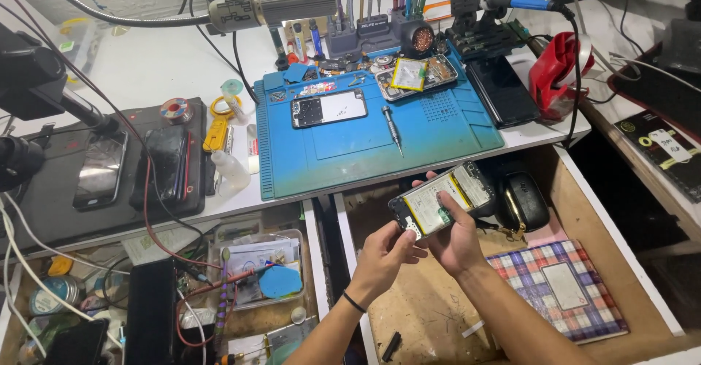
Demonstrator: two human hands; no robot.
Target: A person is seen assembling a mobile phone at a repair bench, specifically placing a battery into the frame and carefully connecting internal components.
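**Inspector:** Phone (442,201), back cover off, was held over the open drawer (621,241), just below the front edge of the blue mat (350,150). Its yellow-white battery and bare boards faced up

**Clerk:** State of the hands?

**Inspector:** Left hand (383,252) was closed on the phone's near, lower end, thumb on top. Right hand (456,237) gripped the long edge from beneath, fingers curled round the frame

**Clerk:** How did you judge its handling?

**Inspector:** Light and stiff, a thin slab, but fragile while open: the boards and battery were unprotected. I judged the bare frame edges the sound places to hold, as both hands did; pressure on the battery face was to be avoided. The smooth rim looked liable to slip

**Clerk:** Edges and room?

**Inspector:** Above the mat's front edge the desk was crowded. On the mat lay a screwdriver (392,128), a second opened phone (328,108) and a tray of parts (416,75); a dark phone (502,91) lay just off the mat's right side. Below the mat, the drawer held a black case (522,198) near the right hand and a plaid notebook (558,288) further toward the wearer. The wooden drawer floor under the forearms gave room. The drawer's white side rail and the desk lip stood close to the held phone
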